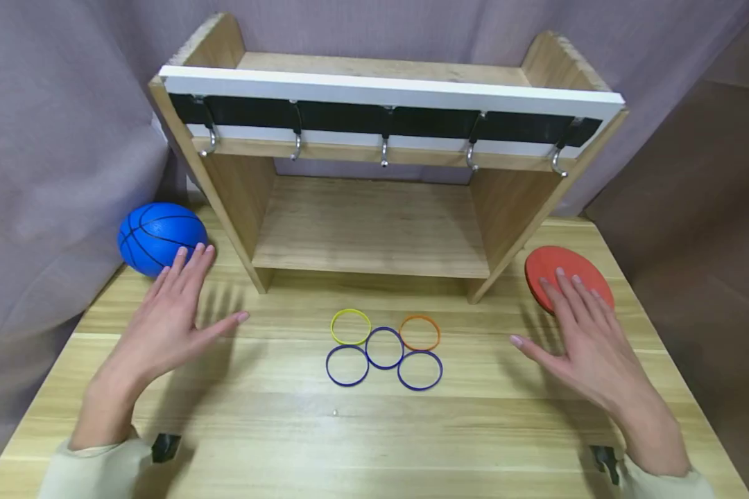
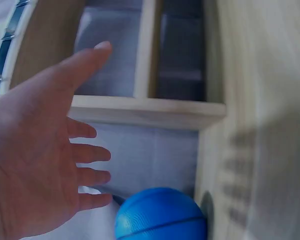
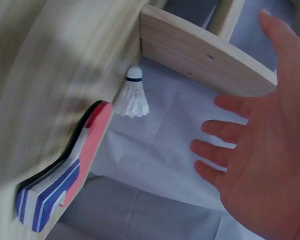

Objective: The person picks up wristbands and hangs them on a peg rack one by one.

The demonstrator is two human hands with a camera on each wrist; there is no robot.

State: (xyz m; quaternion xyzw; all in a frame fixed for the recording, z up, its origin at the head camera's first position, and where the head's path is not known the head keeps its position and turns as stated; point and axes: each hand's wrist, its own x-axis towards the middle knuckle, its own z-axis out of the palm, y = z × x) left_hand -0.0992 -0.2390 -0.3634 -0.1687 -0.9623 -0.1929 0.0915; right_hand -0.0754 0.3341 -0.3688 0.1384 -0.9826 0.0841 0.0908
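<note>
My left hand [image 1: 168, 322] hovers above the table with fingers spread and nothing in it; its fingertips overlap a blue mini basketball [image 1: 156, 232] in the head view. That basketball [image 2: 162, 217] shows below the fingers in the left wrist view. On the other side, my right hand [image 1: 589, 346] is held out empty, fingers straight, over a table tennis paddle with a red face [image 1: 558, 263]. The paddle's blue-and-white striped handle [image 3: 47, 195] appears in the right wrist view. Between the hands lie thin rings: a yellow ring [image 1: 332, 322], an orange ring [image 1: 439, 333] and three dark blue rings [image 1: 383, 368].
A wooden rack [image 1: 371, 229] stands at the back, with several metal hooks [image 1: 384, 149] along its black and white front bar. A shuttlecock [image 3: 133, 95] stands beside the rack near the paddle. A tiny white speck [image 1: 335, 412] lies on the wooden table [image 1: 374, 450].
</note>
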